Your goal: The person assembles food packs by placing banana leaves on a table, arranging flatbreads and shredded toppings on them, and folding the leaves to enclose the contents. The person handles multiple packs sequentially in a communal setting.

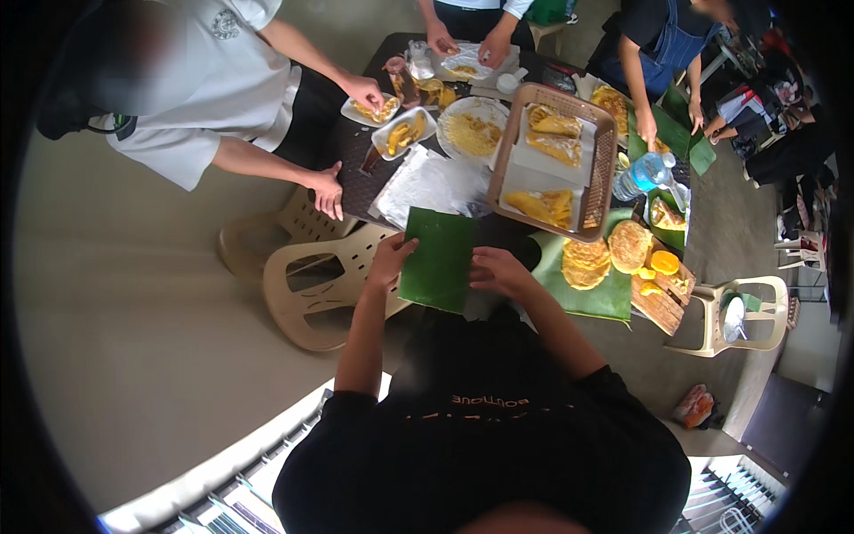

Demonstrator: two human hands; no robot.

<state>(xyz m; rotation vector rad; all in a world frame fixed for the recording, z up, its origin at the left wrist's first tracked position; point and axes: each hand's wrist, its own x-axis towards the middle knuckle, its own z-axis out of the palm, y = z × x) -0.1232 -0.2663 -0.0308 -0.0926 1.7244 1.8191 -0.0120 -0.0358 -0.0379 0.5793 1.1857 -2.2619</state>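
A rectangular piece of green banana leaf [438, 260] hangs upright in front of my body at the table's near edge. My left hand [390, 262] grips its left side, the thumb lying over the front face. At the opposite side, my right hand [498, 271] pinches the edge with bent fingers. Just beyond the leaf lies a sheet of clear plastic [427, 187] on the dark table. To the right, flat golden pancakes [586, 264] rest on a larger banana leaf [600, 303].
A brown basket [503, 169] holds folded yellow wraps on white paper. A plate of shredded yellow food [471, 133] and a tray of banana pieces [405, 133] stand beyond. A water bottle [636, 178] is at right. Plastic chairs [311, 289] flank the table; several people work around it.
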